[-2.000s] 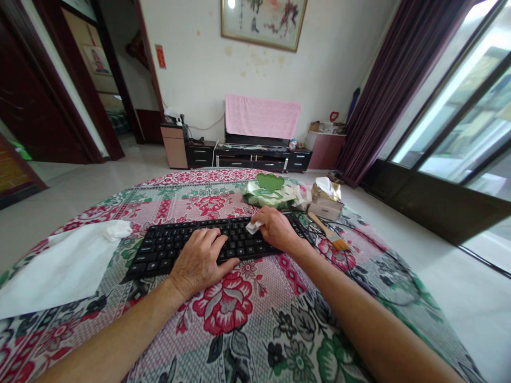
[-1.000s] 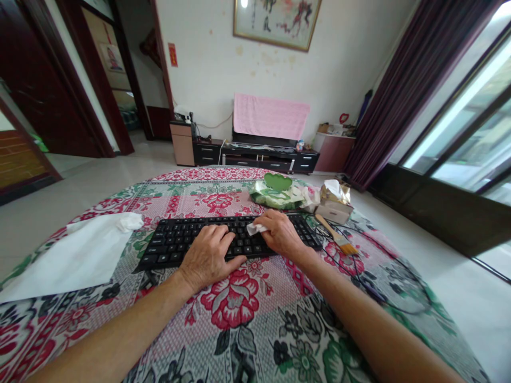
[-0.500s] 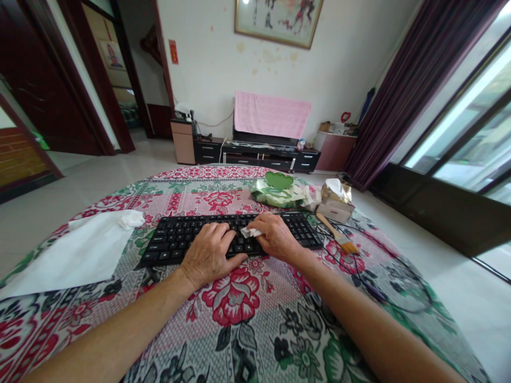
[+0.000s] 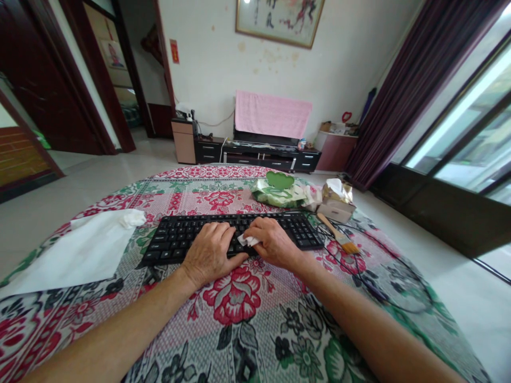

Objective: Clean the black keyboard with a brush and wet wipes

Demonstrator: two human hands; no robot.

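Observation:
A black keyboard (image 4: 171,242) lies crosswise on the table. My left hand (image 4: 211,247) rests over its middle keys, fingers laid on them and the thumb stretched apart along the front edge. Pinched in my right hand (image 4: 271,239) is a small crumpled white wipe (image 4: 248,241), held against the keys just right of my left hand. My right hand covers the keys beneath it, and its fingertips are partly hidden.
A white cloth (image 4: 83,252) lies spread at the left. Behind the keyboard sit a green wipes pack (image 4: 275,192) and a tissue box (image 4: 337,201). At the right, a wooden-handled brush (image 4: 339,234) lies by a looping black cable (image 4: 403,260). A flowered tablecloth (image 4: 231,335) covers the table.
My right hand has moved slightly toward me and to the left along the keys with the wipe. My left hand and the keyboard keep their places.

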